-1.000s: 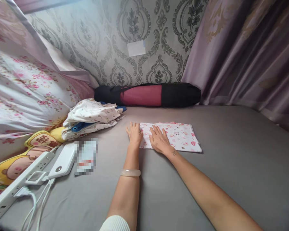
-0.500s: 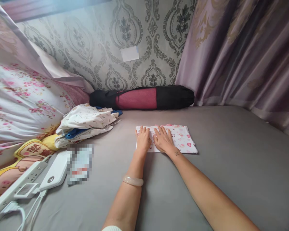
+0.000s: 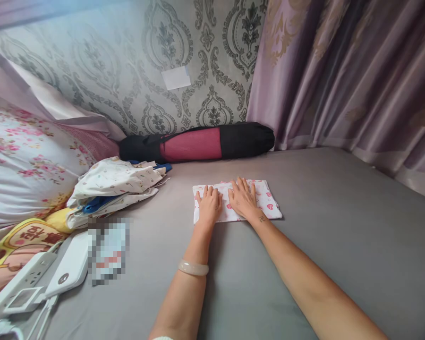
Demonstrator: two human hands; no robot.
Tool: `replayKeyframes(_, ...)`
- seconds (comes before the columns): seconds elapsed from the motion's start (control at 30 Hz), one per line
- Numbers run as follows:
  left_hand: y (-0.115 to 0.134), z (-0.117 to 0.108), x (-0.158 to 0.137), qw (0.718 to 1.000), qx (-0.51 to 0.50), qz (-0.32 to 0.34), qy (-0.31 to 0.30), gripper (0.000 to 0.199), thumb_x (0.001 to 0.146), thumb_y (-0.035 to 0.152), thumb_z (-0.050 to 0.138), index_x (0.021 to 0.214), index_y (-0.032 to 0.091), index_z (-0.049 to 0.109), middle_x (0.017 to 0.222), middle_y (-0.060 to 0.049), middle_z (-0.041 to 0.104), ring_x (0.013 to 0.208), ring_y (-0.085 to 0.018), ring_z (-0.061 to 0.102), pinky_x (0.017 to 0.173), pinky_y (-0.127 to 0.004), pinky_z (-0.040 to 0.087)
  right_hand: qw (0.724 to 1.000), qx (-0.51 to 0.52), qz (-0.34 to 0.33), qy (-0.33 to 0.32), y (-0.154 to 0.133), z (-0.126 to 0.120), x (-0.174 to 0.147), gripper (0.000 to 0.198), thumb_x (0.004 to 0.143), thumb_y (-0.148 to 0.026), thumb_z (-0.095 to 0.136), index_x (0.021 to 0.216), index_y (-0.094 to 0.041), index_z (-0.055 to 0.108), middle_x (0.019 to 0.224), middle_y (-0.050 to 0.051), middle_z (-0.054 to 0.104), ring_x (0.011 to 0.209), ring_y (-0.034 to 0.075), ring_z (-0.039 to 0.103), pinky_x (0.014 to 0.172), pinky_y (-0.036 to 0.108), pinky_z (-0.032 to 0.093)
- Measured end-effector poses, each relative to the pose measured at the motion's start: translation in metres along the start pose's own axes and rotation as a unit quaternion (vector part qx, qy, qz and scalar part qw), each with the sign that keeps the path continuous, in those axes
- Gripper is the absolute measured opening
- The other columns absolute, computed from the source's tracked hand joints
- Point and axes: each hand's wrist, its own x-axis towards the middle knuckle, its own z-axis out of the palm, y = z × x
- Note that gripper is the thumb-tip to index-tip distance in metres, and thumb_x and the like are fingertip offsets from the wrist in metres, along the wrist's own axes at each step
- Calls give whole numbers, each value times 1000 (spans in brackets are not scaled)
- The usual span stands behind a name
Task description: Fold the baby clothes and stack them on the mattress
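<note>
A folded white cloth with pink hearts and small prints (image 3: 264,203) lies flat as a rectangle on the grey bed sheet (image 3: 326,226). My left hand (image 3: 209,204) rests palm down on its left part, fingers stretched toward the far edge. On the middle of the cloth lies my right hand (image 3: 243,199), also palm down with fingers spread. Neither hand grips anything. The two hands cover part of the cloth's print.
Crumpled printed clothes (image 3: 115,182) are heaped at left, beside a yellow cartoon cushion (image 3: 28,236). Nearer are a white power bank (image 3: 69,269), a power strip (image 3: 24,278) with cables and a blurred packet (image 3: 109,252). A black and red rolled bag (image 3: 194,144) lies along the wall.
The view has turned slightly right, so the surroundings shift left. My right hand has slid a little rightward over the cloth, its fingers more spread; my left hand stays on the left part.
</note>
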Motion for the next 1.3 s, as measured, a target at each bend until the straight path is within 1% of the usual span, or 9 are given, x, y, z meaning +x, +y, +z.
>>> replayKeyframes(0.1,3,5,-1,1000,1,6,-4,31,98,33,28,115,22,52,138,-11,49,139,-27,32,112,-59,20,1000,-9,3,-1,4,6,-3,54,98,-36,24,145,-13,38,153,14,32,143,27,20,113,53,9)
replayKeyframes(0.3,1,10,-2,1000,2,16,-17,34,98,36,28,117,21,51,140,-12,46,138,-27,32,111,-60,20,1000,-12,-3,12,3,13,-4,54,97,-35,27,145,-14,38,152,14,33,142,26,20,112,54,9)
replayKeyframes(0.53,3,7,-2,1000,1,18,-22,32,97,35,30,115,20,52,139,-14,46,136,-27,34,111,-59,19,999,5,-6,-39,13,-2,-7,55,98,-37,23,147,-14,35,155,13,27,144,25,17,114,51,9)
replayKeyframes(0.67,4,8,-3,1000,0,23,-19,34,98,36,28,113,19,53,136,-15,48,134,-27,35,111,-58,20,999,-14,-15,-30,27,-10,-17,55,98,-38,27,148,-16,34,156,13,25,144,27,17,114,52,4)
replayKeyframes(0.77,5,11,-3,999,7,25,-19,37,98,38,27,116,18,52,138,-16,46,136,-28,33,110,-58,20,999,-20,-23,-31,34,-8,-24,55,97,-40,29,147,-17,35,156,14,26,144,27,16,114,52,5)
replayKeyframes(0.9,6,14,-3,999,16,23,-25,42,98,42,25,121,17,50,144,-17,41,138,-28,30,111,-59,18,999,-13,-23,-22,37,-4,-27,54,97,-41,31,145,-17,37,155,14,27,144,27,17,114,52,5)
replayKeyframes(1.1,8,13,-4,999,19,25,-38,47,97,49,26,122,18,49,145,-17,40,139,-30,28,111,-57,18,999,2,-26,-32,38,-5,-26,53,98,-37,27,146,-17,37,155,13,26,144,26,17,114,52,6)
replayKeyframes(1.2,8,13,-5,998,12,30,-54,52,95,53,27,128,17,46,148,-19,35,141,-31,24,112,-58,17,998,7,-32,-47,43,-10,-25,53,98,-34,24,146,-16,37,156,12,26,144,25,18,115,49,8)
replayKeyframes(1.3,9,13,-5,997,3,41,-67,59,93,58,28,133,16,40,152,-19,29,143,-31,19,112,-58,13,1000,-5,-10,-28,54,-16,-23,54,98,-33,23,147,-15,35,156,12,25,144,24,18,116,47,9)
